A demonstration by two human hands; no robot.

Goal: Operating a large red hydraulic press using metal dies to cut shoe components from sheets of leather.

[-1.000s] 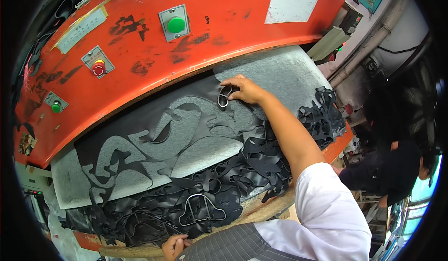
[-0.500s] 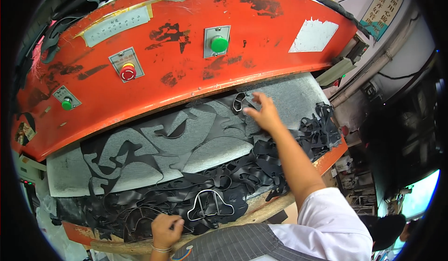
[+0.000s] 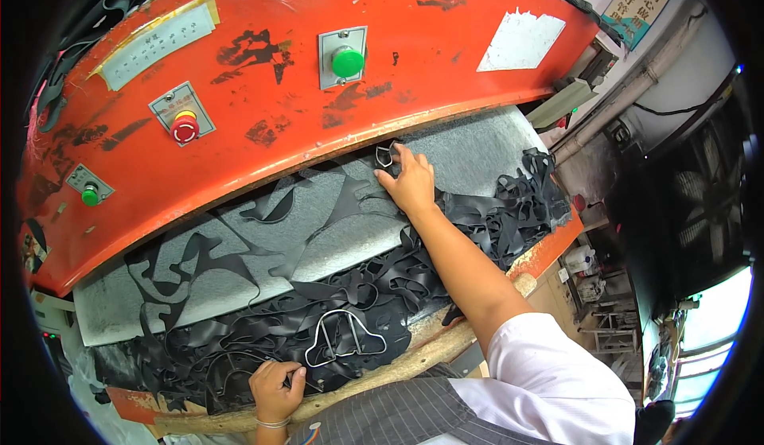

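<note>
My right hand (image 3: 411, 181) reaches across the pale cutting board (image 3: 469, 147) to a small metal cutting die (image 3: 384, 156) near its far edge. Thumb and forefinger sit against the die, and the hand covers its lower part. A sheet of thin black leather-like material (image 3: 346, 206), cut full of openings, lies around it. At the front edge, my left hand (image 3: 275, 389) is closed, fingers curled down and thumb stretched out; what it grips, if anything, is hidden. Beside it, a larger bell-shaped metal die (image 3: 344, 338) rests on black offcuts (image 3: 398, 274).
The red machine beam (image 3: 263, 95) spans above the board, bearing a red stop button (image 3: 185, 128) and green buttons (image 3: 347, 62). More tangled strips (image 3: 521, 210) heap along the board's right end. A wooden rail (image 3: 398, 375) runs along the front; a dark fan (image 3: 708, 198) stands right.
My right hand has come up to the small die, its spread fingers closing in on it. My left hand stays near the front edge. The whole view has shifted slightly.
</note>
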